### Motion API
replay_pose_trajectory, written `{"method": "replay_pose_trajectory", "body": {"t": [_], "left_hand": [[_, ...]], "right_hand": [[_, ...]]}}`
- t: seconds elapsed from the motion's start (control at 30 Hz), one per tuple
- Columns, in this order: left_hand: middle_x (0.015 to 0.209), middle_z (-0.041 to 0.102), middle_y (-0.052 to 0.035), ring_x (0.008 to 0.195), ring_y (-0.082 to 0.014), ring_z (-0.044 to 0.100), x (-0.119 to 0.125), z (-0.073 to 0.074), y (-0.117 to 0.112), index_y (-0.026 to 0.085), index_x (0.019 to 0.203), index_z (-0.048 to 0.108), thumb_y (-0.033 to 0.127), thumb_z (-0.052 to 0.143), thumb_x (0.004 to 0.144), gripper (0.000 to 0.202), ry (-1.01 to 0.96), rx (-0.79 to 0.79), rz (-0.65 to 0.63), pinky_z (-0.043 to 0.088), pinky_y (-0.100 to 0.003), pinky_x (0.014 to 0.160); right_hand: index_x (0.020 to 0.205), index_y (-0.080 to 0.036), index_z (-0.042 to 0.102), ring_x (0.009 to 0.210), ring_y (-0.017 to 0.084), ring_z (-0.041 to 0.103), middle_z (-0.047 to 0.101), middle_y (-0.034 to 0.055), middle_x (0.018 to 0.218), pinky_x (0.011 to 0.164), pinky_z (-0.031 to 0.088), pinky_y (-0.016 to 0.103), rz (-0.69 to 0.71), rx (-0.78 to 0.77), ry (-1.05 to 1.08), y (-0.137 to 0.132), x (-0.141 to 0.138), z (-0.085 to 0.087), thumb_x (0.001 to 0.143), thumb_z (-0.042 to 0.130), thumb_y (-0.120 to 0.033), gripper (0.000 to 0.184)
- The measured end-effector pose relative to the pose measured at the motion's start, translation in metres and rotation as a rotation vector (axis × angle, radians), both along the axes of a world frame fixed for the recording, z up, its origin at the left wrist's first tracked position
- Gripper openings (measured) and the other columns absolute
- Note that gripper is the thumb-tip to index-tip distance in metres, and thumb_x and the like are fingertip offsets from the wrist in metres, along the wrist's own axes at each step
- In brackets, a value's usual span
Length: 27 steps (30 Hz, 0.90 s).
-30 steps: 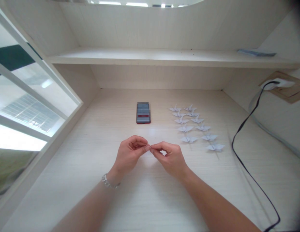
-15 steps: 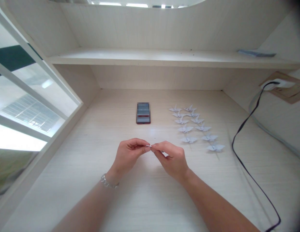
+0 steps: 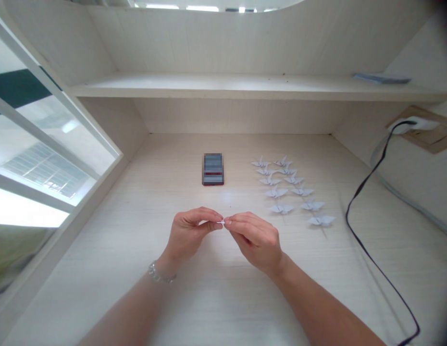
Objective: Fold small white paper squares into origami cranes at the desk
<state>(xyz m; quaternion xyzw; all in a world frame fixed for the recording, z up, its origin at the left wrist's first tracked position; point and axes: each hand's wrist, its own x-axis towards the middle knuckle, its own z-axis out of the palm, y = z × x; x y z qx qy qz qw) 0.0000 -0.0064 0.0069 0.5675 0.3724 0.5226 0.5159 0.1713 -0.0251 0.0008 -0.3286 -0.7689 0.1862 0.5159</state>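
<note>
Between my fingertips is a small folded piece of white paper (image 3: pixel 221 222), mostly hidden by the fingers. My left hand (image 3: pixel 190 234) pinches it from the left between thumb and forefinger. From the right, my right hand (image 3: pixel 257 240) pinches its other end, the fingertips almost meeting those of the left. Both hands are held over the middle of the desk. Beyond my right hand, several white origami cranes (image 3: pixel 281 208) stand in two slanting columns, one of them, a paper crane (image 3: pixel 321 220), nearest me at the right.
A phone-like dark device (image 3: pixel 213 169), its face pixelated, lies on the pale desk (image 3: pixel 137 211) beyond my hands. A black cable (image 3: pixel 366 250) runs from the wall socket (image 3: pixel 418 124) down the right side. Above the back is a shelf (image 3: pixel 223 91); a window (image 3: pixel 39 144) borders the left.
My right hand's fingers have come closer together and tilted slightly over the paper. A little more of the white paper shows between the fingertips. The cranes have not moved.
</note>
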Motion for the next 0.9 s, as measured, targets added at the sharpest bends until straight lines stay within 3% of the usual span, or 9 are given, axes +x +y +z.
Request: {"method": "replay_pose_trajectory", "body": {"t": [0.13,0.2,0.3,0.4,0.47,0.9], "left_hand": [[0.075,0.069,-0.0044,0.075,-0.0184,0.063,0.000,0.000,0.000,0.019,0.067,0.072,0.012,0.073,0.062,0.008,0.013,-0.022,0.007,0.050,-0.031,0.072],[0.075,0.070,-0.0044,0.074,-0.0176,0.063,0.000,-0.001,0.001,0.018,0.068,0.071,0.015,0.073,0.062,0.006,0.042,-0.091,0.023,0.050,-0.029,0.071],[0.074,0.069,-0.0041,0.070,-0.0152,0.062,0.000,-0.003,0.003,0.016,0.072,0.069,0.022,0.071,0.066,0.009,0.110,-0.230,0.021,0.049,-0.026,0.067],[0.074,0.069,-0.0038,0.068,-0.0139,0.060,0.001,-0.005,0.005,0.016,0.075,0.068,0.028,0.067,0.070,0.014,0.172,-0.301,-0.010,0.047,-0.024,0.064],[0.075,0.068,-0.0035,0.067,-0.0137,0.060,0.001,-0.006,0.006,0.016,0.076,0.068,0.032,0.066,0.070,0.017,0.209,-0.318,-0.013,0.046,-0.023,0.063],[0.069,0.065,-0.0038,0.061,-0.0139,0.055,0.001,-0.012,0.005,0.013,0.075,0.066,0.040,0.061,0.071,0.028,0.335,-0.397,-0.012,0.039,-0.022,0.053]], "right_hand": [[0.096,-0.022,0.066,0.085,0.018,0.064,0.070,0.0058,0.090,0.077,0.053,0.033,-0.001,-0.037,0.015,-0.001,0.000,0.001,0.079,0.055,-0.009,0.024],[0.090,-0.022,0.067,0.081,0.017,0.064,0.070,0.0050,0.086,0.074,0.052,0.031,-0.033,-0.138,0.038,-0.001,-0.002,0.000,0.079,0.056,-0.012,0.019],[0.084,-0.021,0.068,0.068,0.016,0.064,0.069,0.0046,0.077,0.063,0.053,0.029,-0.102,-0.457,0.141,0.002,-0.006,-0.003,0.078,0.059,-0.022,0.011],[0.083,-0.017,0.065,0.063,0.015,0.064,0.068,0.0046,0.073,0.057,0.053,0.027,-0.012,-0.808,0.312,0.007,-0.008,-0.009,0.074,0.063,-0.029,0.016],[0.083,-0.015,0.063,0.060,0.014,0.064,0.068,0.0039,0.072,0.055,0.053,0.027,0.043,-0.935,0.367,0.010,-0.008,-0.012,0.073,0.064,-0.031,0.019],[0.077,-0.013,0.061,0.049,0.011,0.061,0.065,0.0009,0.061,0.047,0.050,0.021,0.026,-1.141,0.423,0.013,-0.012,-0.009,0.067,0.069,-0.031,0.022]]}}
